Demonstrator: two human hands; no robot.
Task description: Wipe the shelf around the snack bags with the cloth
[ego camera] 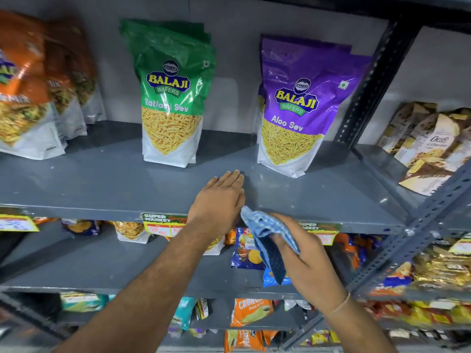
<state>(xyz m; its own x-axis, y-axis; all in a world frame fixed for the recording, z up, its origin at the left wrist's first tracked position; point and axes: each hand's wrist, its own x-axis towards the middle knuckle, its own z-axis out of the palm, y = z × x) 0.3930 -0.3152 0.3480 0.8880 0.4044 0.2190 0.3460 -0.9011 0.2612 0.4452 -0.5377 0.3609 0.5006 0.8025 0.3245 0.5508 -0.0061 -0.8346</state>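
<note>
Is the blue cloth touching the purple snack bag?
Apart. The head view shows the blue checked cloth in the right hand, with bare shelf before the purple snack bag.

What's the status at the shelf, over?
Left hand flat on grey shelf, empty. Right hand gripping blue cloth, off the shelf. Green and purple Balaji bags standing behind.

On the grey shelf point(102, 179): 1 row of green bags point(169, 98), several deep, exact no. can't tell. 1 row of purple bags point(303, 108) to the right of the green, at least 2. Orange bags point(33, 85) left of the green, approx 3 visible. Beige packs point(430, 143) far right of the green row, past the upright, count unclear. 2 hands, 1 blue cloth point(267, 238). Price tags along the shelf's front edge: 3 readable.
</note>
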